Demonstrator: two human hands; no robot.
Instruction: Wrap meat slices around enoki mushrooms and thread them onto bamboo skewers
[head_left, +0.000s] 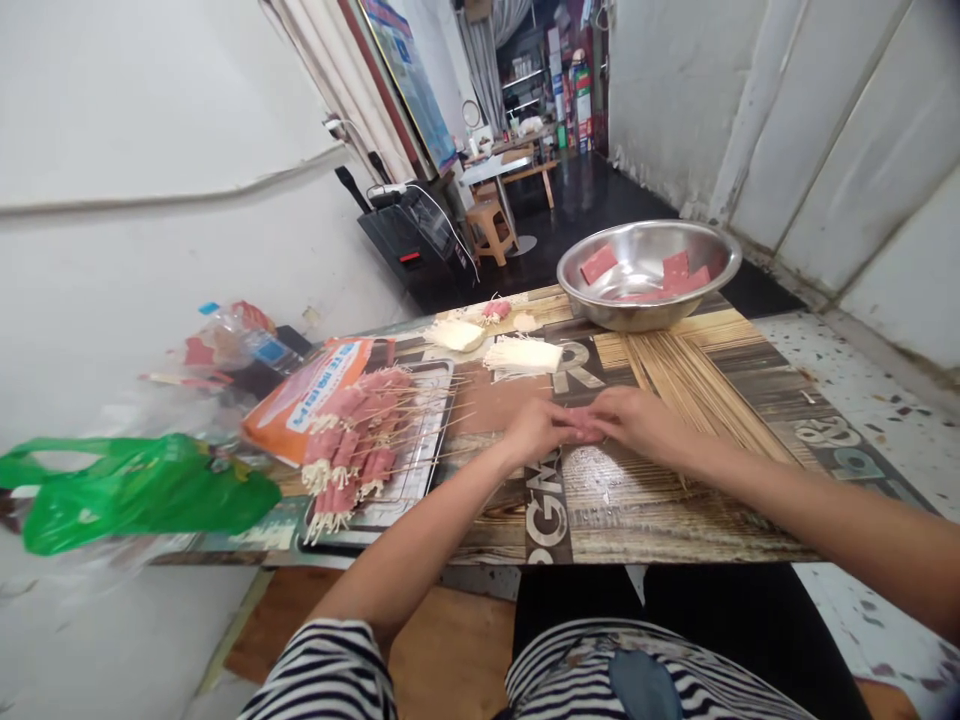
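Both my hands meet over the middle of the table on a piece of pink sliced meat (584,424). From the left, the fingers of my left hand (538,428) pinch one end of it. My right hand (634,418) has its fingers closed on the other end. Whether anything lies inside the meat is hidden by my fingers. Just beyond my hands rest two pale bunches of enoki mushrooms (525,354). A small pink meat roll (496,311) with mushroom strands lies behind them. Loose wooden skewers (694,395) are spread to the right of my right hand.
A steel bowl (649,318) with meat slices (675,270) stands at the far right table edge. On the left, a tray (409,500) carries stacked skewered meat-and-mushroom rolls (349,440). Beside it lie an orange-and-white package (300,400) and a green plastic bag (150,495).
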